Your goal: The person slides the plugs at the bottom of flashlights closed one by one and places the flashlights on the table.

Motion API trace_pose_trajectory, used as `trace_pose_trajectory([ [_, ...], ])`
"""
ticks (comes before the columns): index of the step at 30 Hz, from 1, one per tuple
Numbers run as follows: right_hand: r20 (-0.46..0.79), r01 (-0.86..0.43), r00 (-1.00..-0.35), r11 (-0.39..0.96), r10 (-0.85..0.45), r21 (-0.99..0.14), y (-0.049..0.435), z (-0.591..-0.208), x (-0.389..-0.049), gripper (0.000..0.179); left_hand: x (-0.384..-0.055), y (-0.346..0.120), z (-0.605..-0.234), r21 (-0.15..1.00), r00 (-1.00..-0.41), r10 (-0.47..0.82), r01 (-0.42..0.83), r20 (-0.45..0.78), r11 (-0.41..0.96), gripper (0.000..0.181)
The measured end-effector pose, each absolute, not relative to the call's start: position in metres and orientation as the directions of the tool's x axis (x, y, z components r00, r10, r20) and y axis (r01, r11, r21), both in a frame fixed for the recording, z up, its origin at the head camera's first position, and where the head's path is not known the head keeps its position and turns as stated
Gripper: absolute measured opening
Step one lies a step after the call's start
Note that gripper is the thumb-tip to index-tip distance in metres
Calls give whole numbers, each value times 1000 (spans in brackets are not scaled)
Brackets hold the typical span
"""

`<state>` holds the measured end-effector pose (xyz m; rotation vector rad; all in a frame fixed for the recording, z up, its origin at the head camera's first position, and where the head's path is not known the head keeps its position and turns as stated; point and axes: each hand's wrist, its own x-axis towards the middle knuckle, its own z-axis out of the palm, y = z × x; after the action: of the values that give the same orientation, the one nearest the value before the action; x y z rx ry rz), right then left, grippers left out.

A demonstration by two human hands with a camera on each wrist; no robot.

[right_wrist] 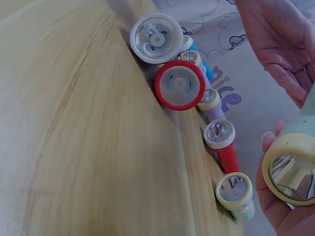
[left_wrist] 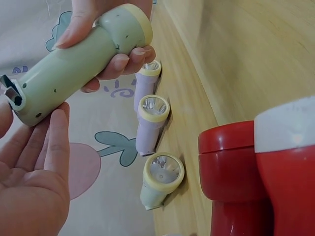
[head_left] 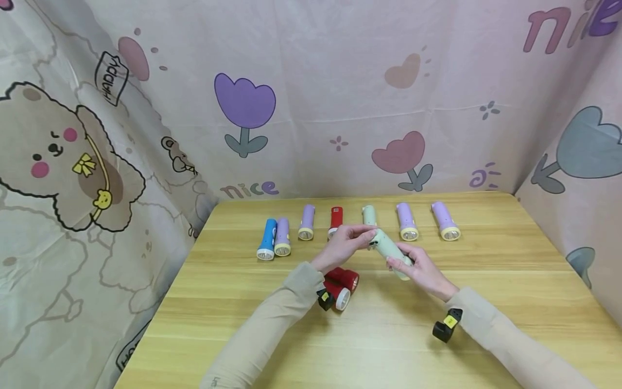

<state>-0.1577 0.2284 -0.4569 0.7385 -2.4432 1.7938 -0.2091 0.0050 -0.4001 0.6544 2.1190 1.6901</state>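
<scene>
A pale green flashlight with a cream head is held tilted above the table. My right hand grips it near the head, thumb on one side and fingers on the other. At the tail, my left hand pinches the end between thumb and fingers. In the left wrist view, a small dark piece sticks out of the tail beside the left thumb. The lens of the held flashlight shows in the right wrist view. Below the left forearm lie two red flashlights, one with a white rim, partly hidden.
Along the table's back stand or lie a blue flashlight, several purple flashlights, a red flashlight and another green flashlight. A patterned cloth hangs behind the wooden table.
</scene>
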Motion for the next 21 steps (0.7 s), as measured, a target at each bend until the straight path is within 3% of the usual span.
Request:
trace_pose_trajectory([
  [21,290,-386,-896,266,-337,-883,230,-458,-154,28,-207,14,-406,984,-865,500,125,44,129,34],
])
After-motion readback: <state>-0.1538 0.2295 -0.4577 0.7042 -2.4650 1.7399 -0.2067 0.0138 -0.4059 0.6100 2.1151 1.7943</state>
